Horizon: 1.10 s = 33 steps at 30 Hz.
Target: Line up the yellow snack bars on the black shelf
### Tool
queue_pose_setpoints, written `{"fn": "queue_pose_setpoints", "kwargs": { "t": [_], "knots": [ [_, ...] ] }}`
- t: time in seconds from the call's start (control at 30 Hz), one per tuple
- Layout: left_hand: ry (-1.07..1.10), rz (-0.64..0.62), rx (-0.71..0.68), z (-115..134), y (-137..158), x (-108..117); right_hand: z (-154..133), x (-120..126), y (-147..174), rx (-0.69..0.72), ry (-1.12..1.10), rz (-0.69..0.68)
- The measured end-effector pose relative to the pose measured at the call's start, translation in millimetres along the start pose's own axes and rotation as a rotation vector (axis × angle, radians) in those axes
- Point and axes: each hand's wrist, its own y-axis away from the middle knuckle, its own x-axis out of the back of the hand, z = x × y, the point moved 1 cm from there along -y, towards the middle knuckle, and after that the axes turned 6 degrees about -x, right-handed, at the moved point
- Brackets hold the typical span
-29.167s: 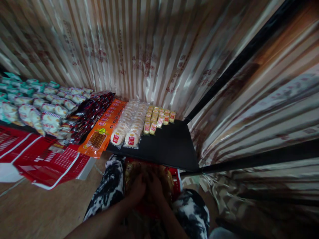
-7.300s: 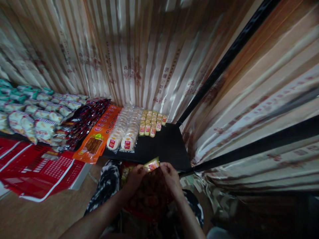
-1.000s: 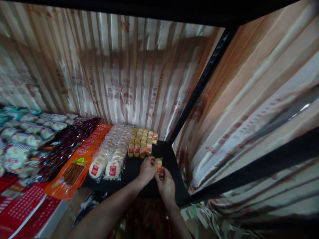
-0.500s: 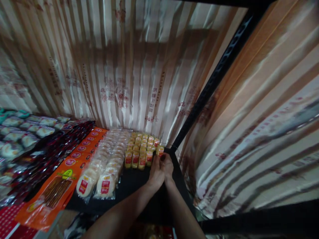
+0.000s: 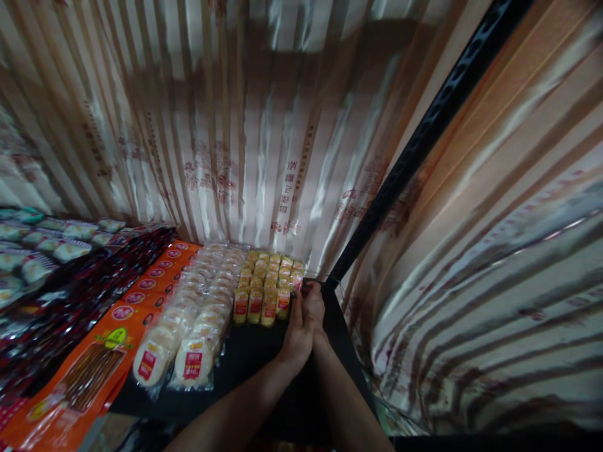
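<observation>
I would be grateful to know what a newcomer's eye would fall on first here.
Probably the orange packaging at lower left. Then there are the left hand and right hand, close together at the right end of the yellow packets on the black shelf. Behind them hangs a striped curtain.

In front of the yellow packs (image 5: 269, 306), bare black shelf (image 5: 249, 358) leaves a hand room to pass, as does the space above them. Left of them, wrapped white rounds (image 5: 193, 364) block the way; behind, the curtain (image 5: 245, 157); behind and right, a post (image 5: 409, 160). The person's left hand (image 5: 298, 333) and right hand (image 5: 313, 306) crowd their right end.
</observation>
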Motion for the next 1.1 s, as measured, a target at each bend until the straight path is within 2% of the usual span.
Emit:
{"fn": "queue_pose_setpoints", "kwargs": {
  "t": [0.17, 0.43, 0.57, 0.7, 0.83, 0.97, 1.1],
  "knots": [
    [-0.005, -0.015, -0.007, 2, 2, 4, 1, -2, 2, 0.041, 0.023, -0.019],
    [-0.053, -0.009, -0.008, 5, 7, 7, -7, 4, 4, -0.022, 0.053, -0.036],
    [-0.049, 0.008, -0.001, 11, 17, 13, -11, 13, 19, -0.027, 0.020, -0.009],
    [-0.089, 0.003, 0.001, 15, 41, 21, -12, 29, 49, -0.007, 0.018, 0.003],
    [-0.222, 0.026, -0.021, 18, 76, 29, -12, 48, 89, 0.017, 0.030, -0.018],
    [-0.340, 0.004, -0.104, 17, 116, 39, -12, 69, 138, 0.054, -0.066, -0.042],
    [-0.363, -0.097, -0.245, 12, 162, 49, -6, 89, 194, 0.083, -0.134, -0.050]
  ]
}}
